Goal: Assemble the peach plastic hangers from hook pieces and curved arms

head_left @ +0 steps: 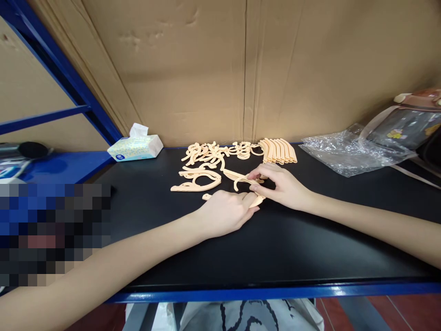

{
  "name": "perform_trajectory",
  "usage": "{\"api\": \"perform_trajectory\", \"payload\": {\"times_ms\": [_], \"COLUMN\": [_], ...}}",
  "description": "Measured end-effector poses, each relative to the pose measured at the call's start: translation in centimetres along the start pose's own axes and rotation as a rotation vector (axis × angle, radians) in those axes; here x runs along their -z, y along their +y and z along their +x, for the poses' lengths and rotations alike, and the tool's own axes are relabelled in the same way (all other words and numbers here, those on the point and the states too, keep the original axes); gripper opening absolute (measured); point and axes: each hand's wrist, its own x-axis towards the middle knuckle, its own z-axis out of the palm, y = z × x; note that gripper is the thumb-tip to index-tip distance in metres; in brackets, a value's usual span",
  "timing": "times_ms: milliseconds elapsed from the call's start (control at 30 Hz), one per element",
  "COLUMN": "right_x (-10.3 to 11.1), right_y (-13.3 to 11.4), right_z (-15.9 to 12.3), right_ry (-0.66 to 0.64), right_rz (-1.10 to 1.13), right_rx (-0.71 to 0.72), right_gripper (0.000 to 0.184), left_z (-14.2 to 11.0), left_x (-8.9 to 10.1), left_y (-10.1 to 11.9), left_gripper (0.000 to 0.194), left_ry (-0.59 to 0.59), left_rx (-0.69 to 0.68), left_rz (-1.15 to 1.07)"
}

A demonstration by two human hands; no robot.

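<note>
Left hand (227, 209) curled around a beige plastic strip (257, 201) at the middle of a black table (296, 248); right hand (284, 184) just beside, thumb and fingertips pinched on a thin curved piece (234, 175). Both smooth, narrow, gently bowed, partly hidden by knuckles and fingers. Just left, a looped beige frame (203, 187); behind, jumbled hooks (198, 154) and a neat row of curved arms (275, 151). Farther left, a tissue pack (136, 148); right, a crumpled clear bag (347, 151).
</note>
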Motion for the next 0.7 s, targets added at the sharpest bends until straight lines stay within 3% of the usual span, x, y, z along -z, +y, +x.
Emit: {"api": "perform_trajectory", "payload": {"times_ms": [100, 267, 500, 700], "right_x": [0.02, -0.26, -0.15, -0.27], "right_y": [0.18, 0.59, 0.58, 0.52], "right_z": [0.03, 0.04, 0.1, 0.09], "right_ry": [-0.021, -0.01, -0.048, -0.072], "right_rz": [0.023, -0.016, -0.014, -0.133], "right_rx": [0.005, 0.027, 0.054, 0.046], "right_gripper": [0.014, 0.024, 0.014, 0.016], "left_z": [-0.03, -0.14, -0.16, -0.03], "left_x": [-0.07, -0.09, -0.15, -0.11], "left_y": [-0.03, 0.0, -0.09, 0.32], "left_gripper": [0.026, 0.028, 0.028, 0.024], "left_ry": [0.019, 0.044, 0.054, 0.092], "left_rx": [-0.032, -0.048, -0.039, -0.097], "left_rz": [-0.006, -0.019, -0.04, 0.103]}}
